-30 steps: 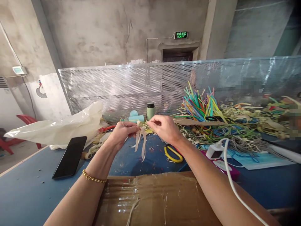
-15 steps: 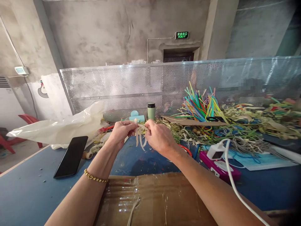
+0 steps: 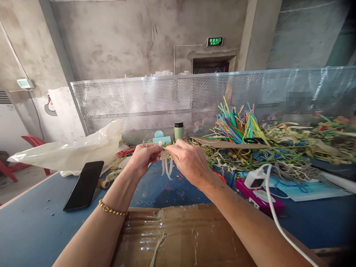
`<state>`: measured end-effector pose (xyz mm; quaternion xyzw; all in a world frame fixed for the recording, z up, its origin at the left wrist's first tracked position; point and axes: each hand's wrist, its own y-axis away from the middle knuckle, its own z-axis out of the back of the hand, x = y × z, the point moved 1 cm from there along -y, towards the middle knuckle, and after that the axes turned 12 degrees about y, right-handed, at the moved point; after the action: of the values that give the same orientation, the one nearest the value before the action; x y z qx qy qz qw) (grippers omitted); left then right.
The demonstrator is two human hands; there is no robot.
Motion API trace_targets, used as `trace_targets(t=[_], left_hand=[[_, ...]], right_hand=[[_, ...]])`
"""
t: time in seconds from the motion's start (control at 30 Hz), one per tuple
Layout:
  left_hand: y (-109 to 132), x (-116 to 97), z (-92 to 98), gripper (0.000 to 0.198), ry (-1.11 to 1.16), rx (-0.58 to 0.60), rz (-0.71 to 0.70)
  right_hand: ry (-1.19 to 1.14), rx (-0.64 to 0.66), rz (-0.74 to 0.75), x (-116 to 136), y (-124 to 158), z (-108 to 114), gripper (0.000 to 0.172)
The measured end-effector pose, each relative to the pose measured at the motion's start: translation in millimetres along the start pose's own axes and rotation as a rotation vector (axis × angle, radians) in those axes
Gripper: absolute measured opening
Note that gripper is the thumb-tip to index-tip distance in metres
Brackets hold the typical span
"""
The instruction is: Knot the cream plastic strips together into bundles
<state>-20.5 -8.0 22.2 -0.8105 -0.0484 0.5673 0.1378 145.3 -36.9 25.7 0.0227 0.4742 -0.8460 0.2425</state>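
Above the blue table (image 3: 33, 230), my left hand (image 3: 143, 157) and my right hand (image 3: 189, 160) meet, both pinched on a small bunch of pale cream strips (image 3: 166, 167) that hang down between them. The left wrist wears a gold bead bracelet (image 3: 111, 210). A heap of coloured and cream strips (image 3: 258, 144) lies just right of my right hand. Below my forearms sits a taped cardboard box (image 3: 180, 237).
A black phone (image 3: 83, 184) lies on the left beside a cream plastic bag (image 3: 75, 152). A green bottle (image 3: 178, 131) and a teal object (image 3: 160, 138) stand by the perforated metal screen (image 3: 139, 104). A white charger (image 3: 254, 180) with a cable rests on a magenta device (image 3: 260, 198).
My right hand has moved left and closer to my left hand, covering the yellow-handled tool on the table. The strips now hang shorter between the two hands.
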Motion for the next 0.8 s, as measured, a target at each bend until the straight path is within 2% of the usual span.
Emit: trace_targets(t=[0.2, 0.5, 0.7, 0.8], left_hand=[[1.5, -1.0, -0.8, 0.016, 0.040, 0.017, 0.017], [3.5, -1.5, -4.7, 0.016, -0.081, 0.034, -0.017], [5.9, -0.9, -8.0, 0.018, -0.176, 0.031, -0.095], [7.6, -2.1, -10.1, 0.019, -0.242, 0.014, -0.149]], right_hand=[[0.002, -0.013, 0.073, 0.8, -1.8, 0.9, 0.029], [-0.192, -0.035, -0.035, -2.7, -2.6, -6.0, 0.020], [-0.281, -0.006, -0.002, -2.2, -2.6, -1.7, 0.020], [-0.342, -0.023, -0.033, -4.2, -3.5, -1.9, 0.018]])
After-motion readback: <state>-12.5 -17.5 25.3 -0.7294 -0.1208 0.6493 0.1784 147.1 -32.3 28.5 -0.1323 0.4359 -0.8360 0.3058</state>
